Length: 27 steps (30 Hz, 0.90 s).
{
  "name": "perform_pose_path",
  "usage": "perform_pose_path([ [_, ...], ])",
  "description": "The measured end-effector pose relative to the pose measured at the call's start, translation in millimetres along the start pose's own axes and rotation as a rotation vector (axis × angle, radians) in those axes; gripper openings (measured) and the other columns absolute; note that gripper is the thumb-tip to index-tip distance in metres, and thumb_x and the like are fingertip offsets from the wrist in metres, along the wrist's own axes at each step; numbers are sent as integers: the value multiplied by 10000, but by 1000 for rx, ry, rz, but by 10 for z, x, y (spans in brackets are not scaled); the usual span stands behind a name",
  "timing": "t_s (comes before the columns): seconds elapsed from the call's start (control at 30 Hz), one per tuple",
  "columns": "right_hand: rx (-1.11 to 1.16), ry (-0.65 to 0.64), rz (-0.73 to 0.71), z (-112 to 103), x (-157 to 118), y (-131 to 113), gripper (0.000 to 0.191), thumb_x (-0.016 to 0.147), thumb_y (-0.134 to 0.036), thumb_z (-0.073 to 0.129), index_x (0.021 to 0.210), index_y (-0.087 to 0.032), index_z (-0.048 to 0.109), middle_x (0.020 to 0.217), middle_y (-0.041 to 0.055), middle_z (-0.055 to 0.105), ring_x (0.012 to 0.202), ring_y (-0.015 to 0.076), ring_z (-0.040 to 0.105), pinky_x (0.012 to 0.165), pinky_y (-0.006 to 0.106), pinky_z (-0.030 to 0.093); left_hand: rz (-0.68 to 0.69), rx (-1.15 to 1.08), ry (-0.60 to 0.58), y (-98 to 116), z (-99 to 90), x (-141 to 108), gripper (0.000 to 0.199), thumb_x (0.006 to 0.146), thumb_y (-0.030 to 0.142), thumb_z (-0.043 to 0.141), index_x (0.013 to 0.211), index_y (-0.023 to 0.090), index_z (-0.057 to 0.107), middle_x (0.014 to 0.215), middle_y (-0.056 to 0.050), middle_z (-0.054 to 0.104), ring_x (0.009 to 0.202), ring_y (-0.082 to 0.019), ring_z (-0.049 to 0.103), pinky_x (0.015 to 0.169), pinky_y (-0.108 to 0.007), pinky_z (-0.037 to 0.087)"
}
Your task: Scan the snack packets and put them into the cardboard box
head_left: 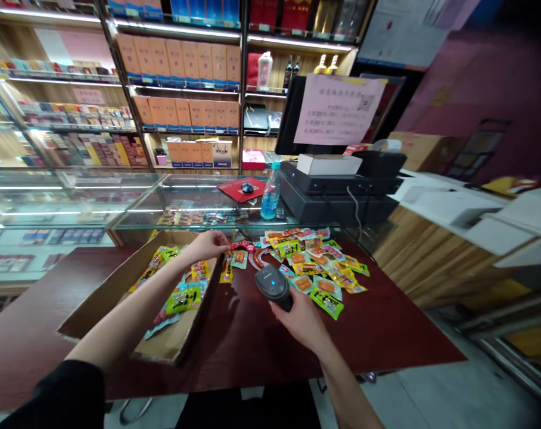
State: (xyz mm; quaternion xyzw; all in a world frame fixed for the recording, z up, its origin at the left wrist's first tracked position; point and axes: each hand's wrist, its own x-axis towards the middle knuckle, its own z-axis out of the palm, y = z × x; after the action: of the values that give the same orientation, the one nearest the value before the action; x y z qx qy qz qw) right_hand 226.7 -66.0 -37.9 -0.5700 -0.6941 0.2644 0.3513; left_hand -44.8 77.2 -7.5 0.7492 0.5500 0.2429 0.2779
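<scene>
A red packet (243,245) is at eleven o'clock from the dark handheld scanner (271,285), its near end pinched in our left hand (214,243). Our right hand (301,314), apart from the left, is wrapped round the scanner's handle. We'd do best keeping the packet flat, squarely facing the scanner, clear of the loose packets (319,262) at two o'clock. A cardboard box (100,298) sits at nine o'clock on the counter (235,345).

The left hand (210,244) extends forward, fingers (223,239) pinched together. The right hand (301,314) curls in a grip, its forearm (348,384) angled inward
</scene>
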Motion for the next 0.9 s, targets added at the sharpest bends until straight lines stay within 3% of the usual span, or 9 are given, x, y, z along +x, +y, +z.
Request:
perform_pose_path([
  [0.1, -9, 16, 30, -50, 9, 95, 241, 771, -320, 598, 957, -177, 653, 892, 56, 718, 817, 222, 658, 725, 293, 469, 101, 286, 3, 94, 285, 353, 159, 761, 297, 588, 818, 173, 670, 788, -45, 699, 747, -178, 643, 697, -258, 489],
  [0.17, -18, 31, 41, -75, 19, 146, 235, 770, -312, 596, 954, -176, 650, 899, 58, 719, 835, 228, 661, 731, 297, 469, 125, 462, -13, 111, 456, 597, 199, 787, 201, 535, 910, 176, 689, 903, -80, 711, 856, -207, 653, 753, -273, 486],
  [0.27, -36, 50, 57, -118, 27, 190, 238, 759, -301, 604, 959, -180, 651, 901, 58, 719, 844, 232, 661, 728, 300, 469, 168, 709, -144, 97, 657, 902, 351, 773, 97, 516, 1081, 176, 665, 1080, -130, 678, 990, -252, 637, 809, -311, 487],
  [0.37, -35, 56, 72, -169, 24, 214, 241, 753, -286, 604, 965, -184, 651, 899, 55, 718, 842, 229, 662, 720, 295, 471, 246, 787, -276, 84, 790, 1084, 464, 743, 50, 552, 1169, 216, 630, 1121, -116, 657, 1036, -250, 623, 834, -305, 485],
  [0.53, -44, 105, 97, -229, 22, 242, 238, 741, -271, 609, 957, -182, 651, 891, 57, 717, 846, 232, 663, 722, 295, 468, 442, 936, -424, 88, 936, 1196, 450, 797, 88, 539, 1209, 261, 594, 1130, -120, 613, 1012, -236, 622, 812, -321, 496],
  [0.73, -34, 123, 85, -244, 17, 214, 217, 741, -251, 599, 936, -172, 653, 857, 61, 715, 791, 225, 661, 699, 293, 469, 525, 899, -396, -6, 1006, 1227, 341, 825, 94, 492, 1108, 220, 634, 1028, -124, 615, 872, -224, 645, 720, -304, 495],
  [0.9, -29, 121, 66, -208, 18, 199, 210, 745, -265, 598, 927, -176, 652, 860, 58, 715, 790, 224, 662, 704, 296, 474, 627, 838, -349, -39, 842, 1180, 344, 772, 58, 524, 1064, 210, 625, 1014, -96, 623, 893, -199, 635, 733, -257, 465],
])
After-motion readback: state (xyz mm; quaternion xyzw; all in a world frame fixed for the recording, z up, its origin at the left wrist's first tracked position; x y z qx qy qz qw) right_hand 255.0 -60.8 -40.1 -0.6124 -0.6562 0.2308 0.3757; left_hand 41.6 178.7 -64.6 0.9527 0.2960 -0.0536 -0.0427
